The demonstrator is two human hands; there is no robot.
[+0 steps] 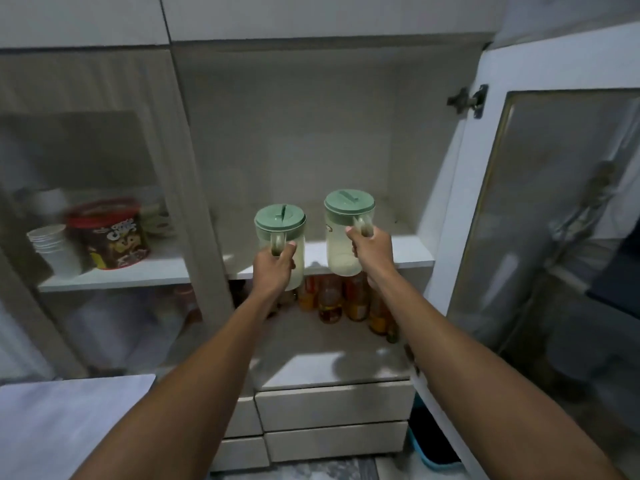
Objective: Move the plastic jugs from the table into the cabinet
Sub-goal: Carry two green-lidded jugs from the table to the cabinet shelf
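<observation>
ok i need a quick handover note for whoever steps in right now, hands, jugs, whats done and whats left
Left hand: closed on the handle of the left jug.
Right hand: closed on the handle of the right jug.
Both jugs, green lids on, are held upright at the front edge of the upper shelf of the open cabinet, not yet set down.
Done: jugs carried to the cabinet.
Left: place both on the shelf, which looks bare, and let go.

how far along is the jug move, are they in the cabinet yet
Done: both jugs are off the table and the cabinet door stands open. In hand: the left hand grips the left jug by its handle, the right hand grips the right jug, both held up in front of the upper shelf. Left: neither looks set down yet; they still need placing on that shelf and releasing.
</observation>
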